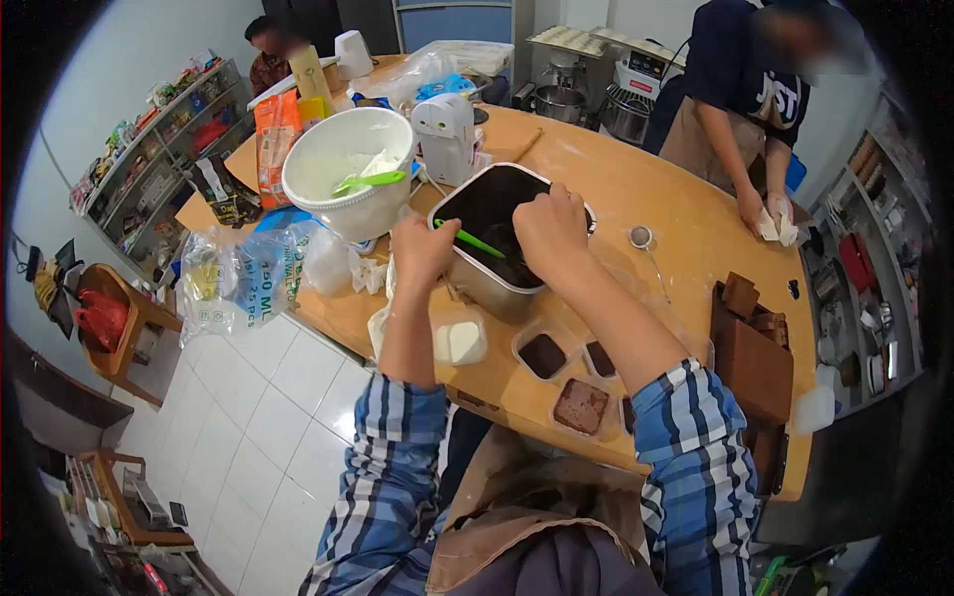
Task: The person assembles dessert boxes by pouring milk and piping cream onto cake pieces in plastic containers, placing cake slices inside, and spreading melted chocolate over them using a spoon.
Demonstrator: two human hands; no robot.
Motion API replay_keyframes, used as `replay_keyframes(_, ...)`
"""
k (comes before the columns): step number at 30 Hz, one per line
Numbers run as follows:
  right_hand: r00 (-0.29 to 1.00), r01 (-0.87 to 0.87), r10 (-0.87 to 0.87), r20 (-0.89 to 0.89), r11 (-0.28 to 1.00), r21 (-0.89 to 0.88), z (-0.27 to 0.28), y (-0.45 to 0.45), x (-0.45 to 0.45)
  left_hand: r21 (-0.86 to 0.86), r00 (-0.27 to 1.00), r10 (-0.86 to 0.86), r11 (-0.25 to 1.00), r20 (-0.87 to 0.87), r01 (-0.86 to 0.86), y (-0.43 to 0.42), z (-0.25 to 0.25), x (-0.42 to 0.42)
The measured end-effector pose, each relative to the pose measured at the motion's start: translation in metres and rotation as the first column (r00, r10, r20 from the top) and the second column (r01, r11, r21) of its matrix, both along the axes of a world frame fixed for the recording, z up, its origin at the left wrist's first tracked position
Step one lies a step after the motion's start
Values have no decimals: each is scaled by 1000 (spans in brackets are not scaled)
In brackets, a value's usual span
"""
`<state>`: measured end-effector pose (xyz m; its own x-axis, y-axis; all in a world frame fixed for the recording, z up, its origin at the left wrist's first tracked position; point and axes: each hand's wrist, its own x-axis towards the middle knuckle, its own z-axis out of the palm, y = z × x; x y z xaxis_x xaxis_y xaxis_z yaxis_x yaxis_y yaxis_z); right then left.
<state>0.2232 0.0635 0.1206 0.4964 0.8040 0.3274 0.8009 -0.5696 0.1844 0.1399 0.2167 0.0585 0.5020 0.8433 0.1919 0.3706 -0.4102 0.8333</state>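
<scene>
My left hand (422, 246) is closed around a green spatula (477, 242), which slants down into a deep metal tub (487, 283) with a white rim. Dark brown, chocolate-looking mixture (487, 204) lies inside the tub. Over the tub's right side, my right hand (553, 233) is a fist with its thumb uppermost; whatever it grips is hidden. Just below the tub are small clear containers, one with white cream (459, 338), one with a dark filling (543, 355) and one with a brown cake piece (581, 406).
A white bowl (338, 214) holding cream and another green spatula stands left of the tub, near a white hand mixer (444, 139). Brown cake blocks (752, 368) sit at the right. A small strainer (641, 236) lies nearby. A co-worker (740, 109) handles white cloth or paper across the table.
</scene>
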Motion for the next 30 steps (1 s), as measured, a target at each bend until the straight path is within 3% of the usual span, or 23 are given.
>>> replay_keyframes(5,936,-282,225,270,939,197,-2,-23,5,-20,972,-144,990,-186,143,22,14,12)
replay_keyframes(8,917,-358,274,291,885,296,1,-38,3,-117,916,-205,978,-345,174,36,23,23)
replay_keyframes(16,887,-460,388,251,785,415,-2,-70,-1,-16,717,-286,933,-636,359,32,58,39)
replay_keyframes(20,898,-433,415,148,773,464,-1,-80,-4,51,722,-254,927,-643,371,35,52,40)
replay_keyframes(23,891,-446,425,162,748,492,-1,-83,-5,180,832,-275,898,-483,401,19,54,24)
replay_keyframes(24,890,-448,426,165,744,496,-2,-83,-5,255,822,-229,877,-522,407,10,61,21)
replay_keyframes(27,891,-445,422,166,741,502,-4,-84,-5,383,817,-298,769,-494,512,3,63,17)
replay_keyframes(30,896,-435,414,161,746,504,-2,-87,-7,338,704,-477,643,-526,687,28,42,30)
